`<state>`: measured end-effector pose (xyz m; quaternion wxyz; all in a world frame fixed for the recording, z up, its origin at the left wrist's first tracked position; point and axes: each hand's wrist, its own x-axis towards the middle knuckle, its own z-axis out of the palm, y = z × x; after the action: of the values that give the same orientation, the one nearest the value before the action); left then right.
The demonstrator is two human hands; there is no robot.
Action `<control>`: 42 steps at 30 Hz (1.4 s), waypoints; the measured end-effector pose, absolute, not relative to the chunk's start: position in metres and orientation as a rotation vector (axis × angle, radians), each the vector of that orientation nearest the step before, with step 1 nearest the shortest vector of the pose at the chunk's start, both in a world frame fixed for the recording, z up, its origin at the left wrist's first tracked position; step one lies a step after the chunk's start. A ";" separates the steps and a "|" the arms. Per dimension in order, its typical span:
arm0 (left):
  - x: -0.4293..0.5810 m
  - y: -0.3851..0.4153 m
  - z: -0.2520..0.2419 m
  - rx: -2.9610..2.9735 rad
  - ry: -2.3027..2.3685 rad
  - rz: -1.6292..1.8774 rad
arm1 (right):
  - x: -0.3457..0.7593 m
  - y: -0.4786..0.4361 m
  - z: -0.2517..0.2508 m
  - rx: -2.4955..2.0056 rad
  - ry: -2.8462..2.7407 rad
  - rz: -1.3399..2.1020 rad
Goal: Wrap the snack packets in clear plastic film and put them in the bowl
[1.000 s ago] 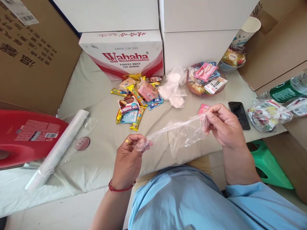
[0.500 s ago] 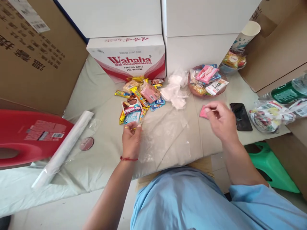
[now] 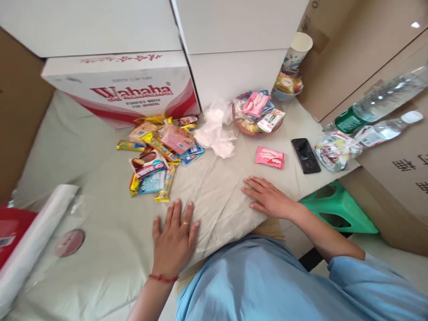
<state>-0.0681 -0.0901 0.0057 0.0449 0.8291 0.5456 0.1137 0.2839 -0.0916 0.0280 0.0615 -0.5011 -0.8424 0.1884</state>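
Note:
My left hand [image 3: 174, 240] lies flat on the cloth-covered table [image 3: 110, 232], fingers spread, a red cord at its wrist. Just beyond its fingertips is a pile of wrapped snacks, with a yellow-wrapped stick [image 3: 166, 183], a light blue packet [image 3: 152, 182] and a pink packet [image 3: 178, 138]. My right hand [image 3: 267, 197] rests palm down near the front edge, fingers extended and holding nothing. A single pink wafer packet [image 3: 269, 157] lies beyond it. Between the hands the surface looks wrinkled; whether clear film lies there I cannot tell.
Behind stand a Wahaha carton [image 3: 130, 89], crumpled white plastic bags [image 3: 217, 129] and a snack bowl [image 3: 279, 129]. To the right are a phone [image 3: 305, 155], a bagged bundle [image 3: 336, 151] and bottles [image 3: 384, 100]. A plastic roll [image 3: 36, 245] and round pink lid-like disc [image 3: 69, 243] lie left.
My right hand has let go of the pink wafer packet, which now lies on the table. My left hand has opened and flattened. The view has turned to the right.

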 end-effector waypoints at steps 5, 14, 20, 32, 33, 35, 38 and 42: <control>-0.074 -0.096 0.005 2.549 1.695 0.628 | 0.351 -0.090 0.035 -1.696 -2.188 0.352; -0.072 -0.064 0.003 2.526 1.613 0.268 | 0.410 -0.028 0.025 -1.890 -2.284 0.041; -0.064 -0.071 0.006 2.465 1.670 0.154 | 0.400 -0.039 0.058 -1.861 -1.688 0.083; -0.069 -0.068 0.003 2.481 1.662 0.187 | 0.187 0.008 0.050 -1.271 -2.516 0.587; -0.070 -0.069 0.003 2.485 1.660 0.197 | 0.188 0.005 0.044 -1.273 -2.506 0.495; -0.071 -0.069 0.002 2.488 1.664 0.220 | 0.199 -0.008 0.031 -1.273 -2.494 0.427; -0.070 -0.074 0.000 2.471 1.702 0.267 | 0.227 -0.037 0.011 -1.437 -2.492 0.376; -0.056 -0.079 0.000 2.441 1.715 0.262 | 0.266 -0.066 -0.004 -1.564 -2.461 0.312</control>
<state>-0.0557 -0.0794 -0.0002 0.0733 0.8129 0.5711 0.0871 0.2660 -0.0664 -0.0044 0.1044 -0.5305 -0.8346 0.1057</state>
